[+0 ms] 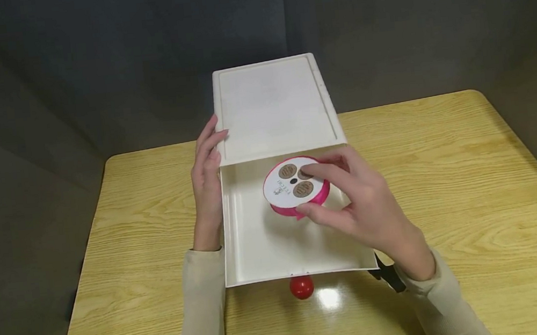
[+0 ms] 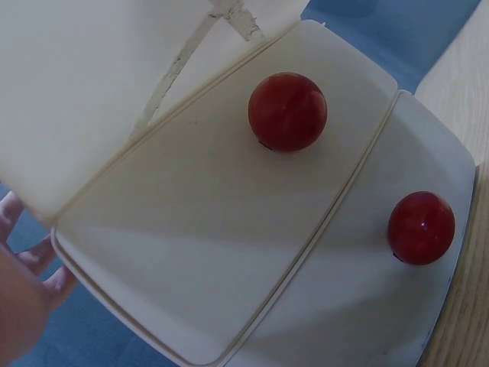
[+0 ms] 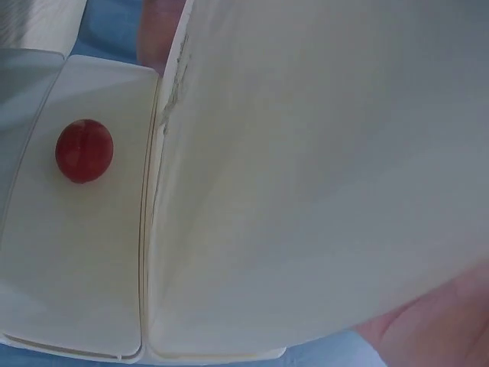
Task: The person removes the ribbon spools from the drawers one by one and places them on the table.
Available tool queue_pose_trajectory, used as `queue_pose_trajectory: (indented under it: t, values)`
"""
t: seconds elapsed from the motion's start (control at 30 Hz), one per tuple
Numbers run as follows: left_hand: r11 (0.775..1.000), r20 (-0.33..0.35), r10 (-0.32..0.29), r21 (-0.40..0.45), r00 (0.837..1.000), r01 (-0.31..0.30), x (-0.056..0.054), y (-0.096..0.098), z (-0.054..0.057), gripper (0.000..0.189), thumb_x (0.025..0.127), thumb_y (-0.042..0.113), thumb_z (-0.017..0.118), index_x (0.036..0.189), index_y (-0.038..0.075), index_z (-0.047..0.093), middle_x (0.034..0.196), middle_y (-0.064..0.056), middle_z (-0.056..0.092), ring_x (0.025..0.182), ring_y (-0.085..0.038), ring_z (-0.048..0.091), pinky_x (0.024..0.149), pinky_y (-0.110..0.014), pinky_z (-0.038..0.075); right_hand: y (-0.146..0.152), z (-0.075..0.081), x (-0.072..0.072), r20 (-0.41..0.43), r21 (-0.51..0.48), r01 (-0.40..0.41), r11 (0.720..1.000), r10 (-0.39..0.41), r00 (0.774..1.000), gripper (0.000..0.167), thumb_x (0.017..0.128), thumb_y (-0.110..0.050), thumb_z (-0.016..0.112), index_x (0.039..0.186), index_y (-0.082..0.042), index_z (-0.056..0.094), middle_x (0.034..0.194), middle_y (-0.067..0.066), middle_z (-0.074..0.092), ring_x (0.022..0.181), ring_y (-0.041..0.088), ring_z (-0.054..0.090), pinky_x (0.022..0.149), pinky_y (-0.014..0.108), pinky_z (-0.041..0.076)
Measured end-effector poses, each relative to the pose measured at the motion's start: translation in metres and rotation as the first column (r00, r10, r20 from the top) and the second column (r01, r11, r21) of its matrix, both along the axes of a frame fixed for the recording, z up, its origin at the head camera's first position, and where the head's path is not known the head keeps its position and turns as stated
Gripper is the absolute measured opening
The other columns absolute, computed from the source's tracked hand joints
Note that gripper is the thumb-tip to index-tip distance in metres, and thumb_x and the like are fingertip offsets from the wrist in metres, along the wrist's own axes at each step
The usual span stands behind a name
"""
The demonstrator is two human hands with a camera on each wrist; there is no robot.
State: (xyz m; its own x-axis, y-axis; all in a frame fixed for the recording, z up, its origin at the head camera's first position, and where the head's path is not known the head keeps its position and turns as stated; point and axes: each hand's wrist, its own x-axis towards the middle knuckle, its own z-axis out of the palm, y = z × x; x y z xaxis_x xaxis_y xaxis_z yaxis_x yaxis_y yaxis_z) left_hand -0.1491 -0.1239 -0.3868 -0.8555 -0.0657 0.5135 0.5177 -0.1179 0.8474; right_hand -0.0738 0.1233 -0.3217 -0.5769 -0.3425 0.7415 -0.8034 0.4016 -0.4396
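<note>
A white plastic drawer unit [image 1: 272,108] stands on the table with its top drawer [image 1: 252,255] pulled out. My right hand [image 1: 369,201] holds a spool of pink ribbon [image 1: 282,190] over this drawer, thumb on the near edge and fingers on the far side and top. The spool's white face bears brown round labels and is tilted. Against the drawer unit's left side rests my left hand [image 1: 208,178], with its fingers extended and fingertips at the top edge. Part of the right hand [image 3: 435,329] shows beside the drawer in the right wrist view; the spool is hidden there.
A round red knob [image 1: 301,287] sticks out from the open drawer's front. Below are closed drawer fronts with a red knob [image 2: 287,112] and another red knob [image 2: 421,228]. The wooden table [image 1: 469,180] extends on both sides; a dark curtain [image 1: 142,66] hangs behind.
</note>
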Motion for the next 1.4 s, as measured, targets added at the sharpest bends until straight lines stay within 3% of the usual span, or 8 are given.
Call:
queue_pose_trajectory:
  t: [0.1,0.2,0.4,0.57,0.77,1.1,1.17,1.4]
  values:
    - [1.000,0.005,-0.002,0.002,1.000,0.002,0.000,0.000,0.000,0.035,0.103,0.019,0.043,0.125,0.014,0.070,0.159,-0.006,0.042,0.150,-0.024,0.033,0.121,-0.045,0.028,0.003,0.003,-0.001,0.010,-0.099,0.009,0.995,-0.008,1.000,0.053,0.096,-0.047,0.072,0.110,0.004,0.073,0.110,0.023,0.063,0.099,0.032,0.065,0.088,0.019,0.050]
    - [1.000,0.008,-0.001,-0.003,1.000,0.001,-0.001,0.000,0.000,0.037,0.103,0.019,0.042,0.127,0.004,0.066,0.160,-0.007,0.042,0.150,-0.024,0.033,0.122,-0.045,0.028,0.005,0.005,-0.003,0.001,-0.212,0.015,0.977,-0.015,1.000,0.055,0.093,-0.047,0.076,0.106,0.006,0.073,0.110,0.025,0.063,0.103,0.031,0.063,0.089,0.020,0.051]
    - [1.000,0.007,-0.003,-0.003,1.000,0.003,-0.002,-0.001,-0.001,0.039,0.102,0.018,0.041,0.128,-0.002,0.063,0.160,-0.009,0.042,0.151,-0.024,0.032,0.122,-0.044,0.026,0.011,0.006,-0.010,0.041,-0.428,-0.060,0.902,0.086,0.995,0.070,0.085,-0.042,0.086,0.103,0.019,0.058,0.126,0.022,0.064,0.119,0.030,0.063,0.096,0.028,0.053]
    - [1.000,0.001,0.006,-0.002,1.000,-0.006,-0.002,-0.001,0.000,0.039,0.102,0.018,0.041,0.128,-0.003,0.063,0.159,-0.009,0.042,0.150,-0.024,0.033,0.122,-0.043,0.026,0.016,0.006,-0.013,0.074,-0.445,-0.008,0.895,0.045,0.996,0.082,0.081,-0.048,0.088,0.106,0.021,0.051,0.125,0.009,0.063,0.120,0.026,0.060,0.099,0.029,0.048]
    - [1.000,0.001,0.006,0.008,1.000,-0.006,-0.001,-0.001,0.001,0.038,0.102,0.017,0.041,0.127,0.003,0.066,0.159,-0.009,0.042,0.150,-0.025,0.033,0.121,-0.043,0.027,0.019,0.007,-0.013,0.143,-0.490,0.037,0.871,0.038,0.989,0.101,0.071,-0.052,0.094,0.128,0.016,0.046,0.129,0.010,0.047,0.118,0.026,0.050,0.101,0.029,0.046]
    - [1.000,0.011,0.001,0.015,1.000,-0.001,-0.002,-0.001,-0.001,0.037,0.102,0.015,0.041,0.124,0.016,0.071,0.159,-0.009,0.043,0.151,-0.024,0.032,0.122,-0.042,0.025,0.025,0.005,-0.012,0.128,-0.703,-0.039,0.710,0.180,0.975,0.083,0.068,-0.033,0.100,0.119,0.013,0.054,0.129,0.019,0.057,0.120,0.033,0.054,0.096,0.029,0.050]
    - [1.000,0.010,0.000,0.014,1.000,-0.001,-0.001,0.000,0.000,0.037,0.102,0.015,0.041,0.124,0.019,0.071,0.159,-0.009,0.043,0.151,-0.024,0.032,0.122,-0.043,0.025,0.028,0.005,-0.012,0.135,-0.697,-0.041,0.716,0.186,0.973,0.082,0.068,-0.032,0.100,0.118,0.014,0.054,0.128,0.018,0.058,0.119,0.033,0.055,0.096,0.029,0.049]
    - [1.000,0.008,-0.002,0.010,1.000,0.002,0.000,0.001,0.001,0.036,0.103,0.017,0.041,0.123,0.020,0.071,0.159,-0.008,0.043,0.151,-0.024,0.033,0.122,-0.043,0.026,0.037,0.008,-0.014,0.153,-0.513,0.040,0.858,0.045,0.987,0.078,0.073,-0.047,0.094,0.102,0.019,0.064,0.130,0.015,0.061,0.119,0.033,0.054,0.093,0.027,0.048]
